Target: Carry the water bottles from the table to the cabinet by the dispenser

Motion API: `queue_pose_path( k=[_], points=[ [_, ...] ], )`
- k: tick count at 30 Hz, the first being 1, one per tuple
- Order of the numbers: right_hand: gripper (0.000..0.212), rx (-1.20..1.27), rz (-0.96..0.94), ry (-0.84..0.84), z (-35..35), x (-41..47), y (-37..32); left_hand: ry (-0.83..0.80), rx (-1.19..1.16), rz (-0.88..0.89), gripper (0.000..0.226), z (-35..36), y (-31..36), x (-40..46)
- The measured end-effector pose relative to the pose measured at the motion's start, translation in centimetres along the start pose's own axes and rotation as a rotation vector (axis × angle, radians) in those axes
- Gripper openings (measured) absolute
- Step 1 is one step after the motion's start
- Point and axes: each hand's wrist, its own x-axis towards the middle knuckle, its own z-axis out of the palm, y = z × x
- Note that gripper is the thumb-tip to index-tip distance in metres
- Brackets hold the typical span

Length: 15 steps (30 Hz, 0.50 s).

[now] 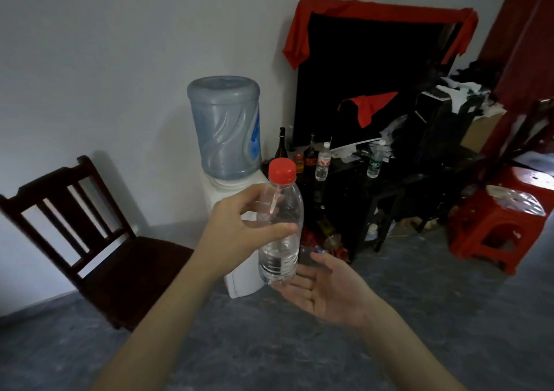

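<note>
My left hand [236,229] grips a clear water bottle [280,250] with a red cap around its upper body, upright in the air. My right hand [326,288] lies open, palm up, just under and to the right of the bottle's base. Ahead stands the white water dispenser [239,279] with a blue jug [226,127] on top. To its right is a dark cabinet [419,178]. On it stand two clear water bottles with white caps: one [323,163] near the left end, another [375,160] further right.
A dark wooden chair [99,241] stands at the left by the wall. Dark glass bottles [281,145] stand at the cabinet's left end. Red plastic stools [497,229] sit at the right. A black panel draped with red cloth [374,61] rises behind the cabinet. The floor is grey.
</note>
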Motion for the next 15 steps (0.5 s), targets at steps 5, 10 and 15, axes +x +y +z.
queue_pose_path(
  k=[5, 10, 15],
  points=[
    [0.063, -0.019, 0.025, 0.064, 0.0, 5.9, -5.2, -0.019, -0.040, -0.021, 0.058, -1.7, -4.4, 7.9],
    [0.057, -0.001, -0.009, 0.151, -0.7, 10.8, -10.7, -0.071, -0.059, -0.008, 0.059, -1.5, -8.4, 15.6],
    [0.053, 0.029, -0.043, 0.225, -2.2, 14.0, -15.1, -0.122, -0.081, -0.025, 0.062, -0.5, -11.4, 21.2]
  ],
)
